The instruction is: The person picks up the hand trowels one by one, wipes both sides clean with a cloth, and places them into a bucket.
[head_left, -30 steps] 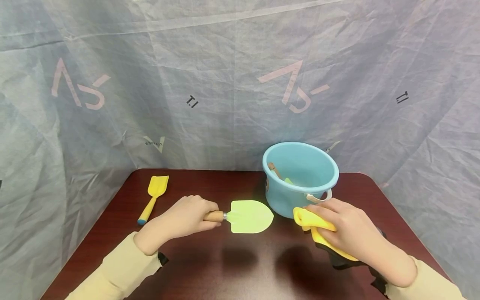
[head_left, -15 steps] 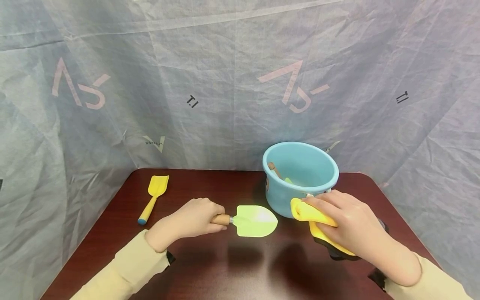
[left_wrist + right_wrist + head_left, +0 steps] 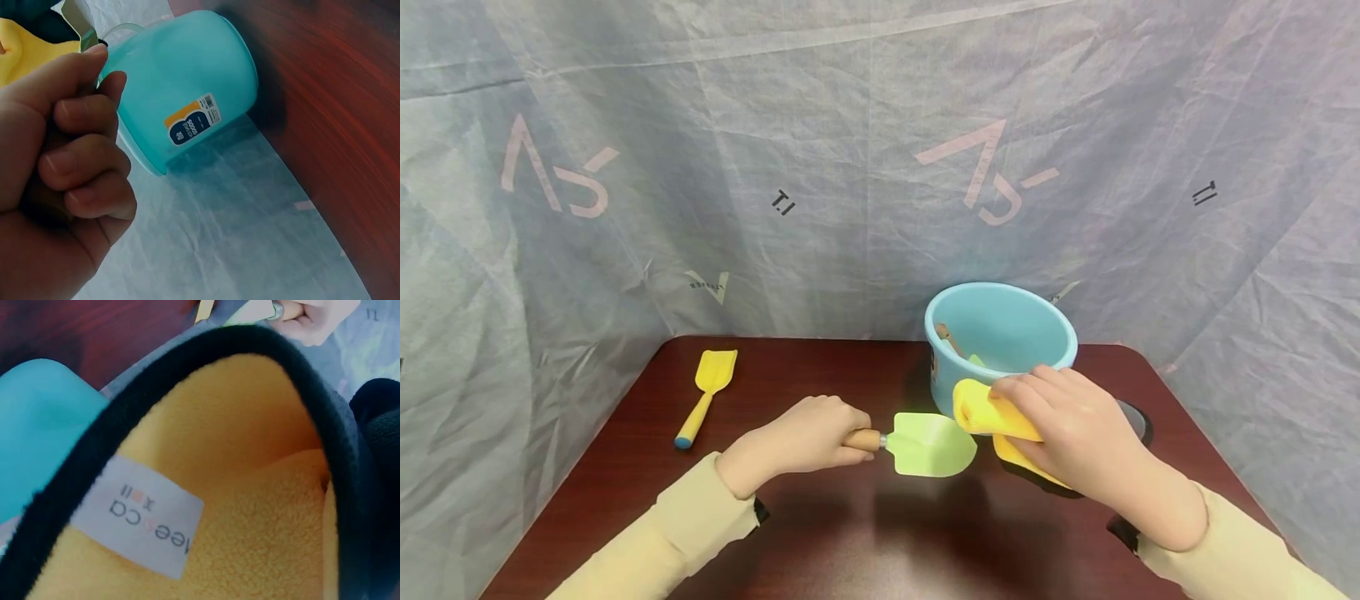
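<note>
My left hand [image 3: 801,437] grips the wooden handle of a trowel [image 3: 931,446], its pale green blade pointing right above the table. In the left wrist view the fingers [image 3: 94,159] curl round that handle. With my right hand [image 3: 1067,429] I hold a folded yellow cloth [image 3: 992,414] with dark edging. Its fluffy inside and a white label [image 3: 140,512] fill much of the right wrist view. Cloth and blade tip are close together; whether they touch I cannot tell. Behind them stands a light blue bucket [image 3: 951,385], partly hidden by the cloth and right hand.
A yellow toy shovel [image 3: 715,373] with a blue handle end lies at the table's left. Inside the bucket a wooden-handled tool [image 3: 949,337] leans on the wall. A grey printed sheet [image 3: 865,167] hangs behind the dark red table [image 3: 820,367].
My left hand has carried the trowel to the right. The right hand has brought the cloth left and slightly up, so blade and cloth are nearer each other. The bucket stays put.
</note>
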{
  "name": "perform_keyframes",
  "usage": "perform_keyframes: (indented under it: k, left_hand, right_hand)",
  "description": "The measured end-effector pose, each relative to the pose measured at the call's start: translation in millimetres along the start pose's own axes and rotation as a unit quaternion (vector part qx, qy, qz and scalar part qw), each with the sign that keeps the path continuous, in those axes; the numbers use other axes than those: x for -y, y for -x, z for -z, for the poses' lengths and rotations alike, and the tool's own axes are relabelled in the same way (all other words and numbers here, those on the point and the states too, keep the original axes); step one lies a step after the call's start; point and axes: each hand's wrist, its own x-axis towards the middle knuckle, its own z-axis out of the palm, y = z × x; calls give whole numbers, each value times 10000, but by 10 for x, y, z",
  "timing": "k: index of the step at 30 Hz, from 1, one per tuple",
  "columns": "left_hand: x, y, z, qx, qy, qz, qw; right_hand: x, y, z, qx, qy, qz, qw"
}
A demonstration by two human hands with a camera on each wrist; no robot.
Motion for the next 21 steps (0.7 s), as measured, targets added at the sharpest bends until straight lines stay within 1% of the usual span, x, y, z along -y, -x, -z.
perform_keyframes:
  k: [6,11,17,21]
  left_hand:
    - [-61,-73,28,74,48,-107,9999]
    - [-129,-130,46,56,43,-200,9998]
    - [-193,-182,73,72,120,-253,9996]
    - [-220,-205,86,65,118,-258,9996]
  right_hand:
    - [19,-50,-105,189,-162,266,9993]
    - [43,-43,-174,476,-372,315,9977]
    - [78,-15,-237,925,-408,372,9942]
    - [96,12,-281,1089,-476,467,9918]
